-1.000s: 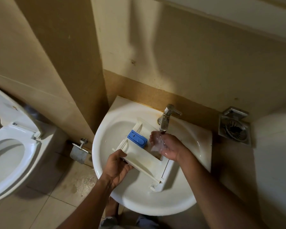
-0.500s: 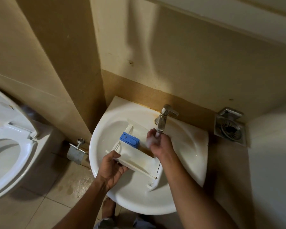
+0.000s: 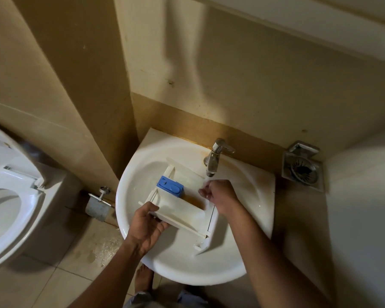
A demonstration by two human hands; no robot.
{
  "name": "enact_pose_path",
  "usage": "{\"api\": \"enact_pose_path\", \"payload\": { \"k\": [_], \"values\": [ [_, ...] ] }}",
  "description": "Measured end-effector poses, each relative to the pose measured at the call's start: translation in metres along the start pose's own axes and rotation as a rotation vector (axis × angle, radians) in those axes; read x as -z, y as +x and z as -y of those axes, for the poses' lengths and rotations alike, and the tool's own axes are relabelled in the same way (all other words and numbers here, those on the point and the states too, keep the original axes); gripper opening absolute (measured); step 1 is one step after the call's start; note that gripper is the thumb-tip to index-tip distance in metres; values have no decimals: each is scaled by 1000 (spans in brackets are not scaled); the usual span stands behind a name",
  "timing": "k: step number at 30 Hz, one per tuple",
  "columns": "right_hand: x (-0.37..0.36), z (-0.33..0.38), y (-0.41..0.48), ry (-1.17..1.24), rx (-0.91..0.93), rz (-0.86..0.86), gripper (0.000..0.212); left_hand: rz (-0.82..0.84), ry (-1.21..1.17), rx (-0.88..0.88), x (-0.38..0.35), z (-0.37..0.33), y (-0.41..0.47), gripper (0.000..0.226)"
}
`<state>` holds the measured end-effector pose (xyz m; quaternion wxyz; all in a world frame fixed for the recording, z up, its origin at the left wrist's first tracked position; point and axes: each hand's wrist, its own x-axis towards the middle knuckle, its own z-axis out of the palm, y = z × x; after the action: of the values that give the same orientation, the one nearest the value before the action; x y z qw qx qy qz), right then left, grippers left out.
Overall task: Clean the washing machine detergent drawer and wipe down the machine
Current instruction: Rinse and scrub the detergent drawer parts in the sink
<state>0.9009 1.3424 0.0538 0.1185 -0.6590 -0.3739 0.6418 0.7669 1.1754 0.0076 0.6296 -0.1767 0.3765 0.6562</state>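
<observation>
We had the detergent drawer [image 3: 182, 210] over the white sink [image 3: 242, 263], tilted, its front panel pointing down toward the near right of the basin. Left hand [image 3: 146, 230] was closed on the drawer's near left edge, thumb on top, fingers curled under the side wall. Right hand [image 3: 220, 194] was at the drawer's far right side, directly under the tap [image 3: 216, 158], fingers bent and loosely curled. The picture blurred there, so we couldn't tell whether it gripped the drawer wall or only pressed on it. A thin stream of water seemed to run from the spout onto those fingers; blur made it hard to confirm.

A blue insert [image 3: 170, 186] sat in the drawer's far left compartment. The compartment just right of it showed a brown stain or brownish water along its floor. The rest of the drawer was off-white plastic.

The sink was mounted against a beige tiled wall. A toilet [image 3: 9, 196] with its lid up stood well to the left, with a metal paper holder [image 3: 98, 203] on the wall between it and the sink. A square metal drain grate [image 3: 302, 170] sat on the ledge to the right of the sink. There was a wet patch on the floor tiles [image 3: 42, 285] below the sink's left edge, and a bare foot [image 3: 143, 278] showed under the basin.
</observation>
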Motion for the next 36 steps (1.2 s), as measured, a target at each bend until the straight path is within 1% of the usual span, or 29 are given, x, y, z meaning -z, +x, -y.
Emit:
{"api": "enact_pose_path", "payload": {
  "k": [2,3,4,6,7,8,11,12,13,14,15,16,17,18,20,21,22,23,24,25,26,27,28,29,31,33,34,36],
  "values": [
    [-2,7,6,581,-172,136,29,5,-7,-8,0,0,0,78],
    [-6,8,11,766,-218,172,29,10,-5,-10,1,0,0,78],
    [-10,8,16,878,-251,174,26,16,-1,-10,1,1,0,77],
    [-18,4,21,991,-291,184,18,24,6,-3,2,1,1,76],
    [-20,-1,22,1012,-281,194,16,26,9,1,2,1,2,75],
    [-22,-6,22,993,-258,240,15,30,12,5,2,1,2,74],
    [-12,-9,8,665,-173,422,12,24,43,20,0,0,3,72],
    [-5,-9,4,555,-158,483,14,16,54,21,0,0,3,73],
    [2,-7,-1,360,-109,524,19,6,60,21,-1,1,2,75],
    [9,-6,-5,73,-8,548,22,1,60,20,-1,1,2,76],
    [15,-5,-9,-315,136,526,20,0,59,18,-1,1,1,77],
    [18,-6,-12,-700,282,452,18,0,58,14,-2,1,0,78],
    [22,-9,-14,-1000,415,300,23,0,59,11,-2,1,-1,78],
    [27,-12,-15,-1139,516,122,31,-2,59,11,-3,2,-1,79],
    [38,-16,-22,-1058,667,-216,40,-13,47,17,-3,4,-2,79],
    [45,-22,-23,-999,669,-304,46,-17,36,12,-1,5,-3,79],
    [51,-29,-23,-931,576,-316,60,-19,21,2,1,5,-4,79],
    [53,-38,-25,-793,406,-231,79,-18,0,-7,6,5,-5,79],
    [52,-50,-27,-593,228,-84,97,-12,-18,-10,10,4,-6,79],
    [50,-65,-29,-386,90,66,109,1,-28,-3,13,3,-7,79],
    [48,-77,-30,-226,8,173,110,12,-31,16,13,4,-7,78],
    [49,-87,-30,-113,-27,219,101,20,-32,40,11,7,-5,75],
    [52,-93,-30,-26,-22,211,86,25,-31,64,7,13,-4,72],
    [56,-96,-30,33,11,170,70,39,-27,87,2,19,-3,68],
    [63,-93,-33,95,59,107,51,62,-30,115,-2,31,1,61],
    [66,-87,-38,99,83,116,43,70,-59,127,3,34,5,56],
    [65,-83,-41,83,98,112,42,76,-67,137,8,33,7,56],
    [62,-77,-49,47,134,47,44,76,-50,185,16,32,11,56]
  ]
}}
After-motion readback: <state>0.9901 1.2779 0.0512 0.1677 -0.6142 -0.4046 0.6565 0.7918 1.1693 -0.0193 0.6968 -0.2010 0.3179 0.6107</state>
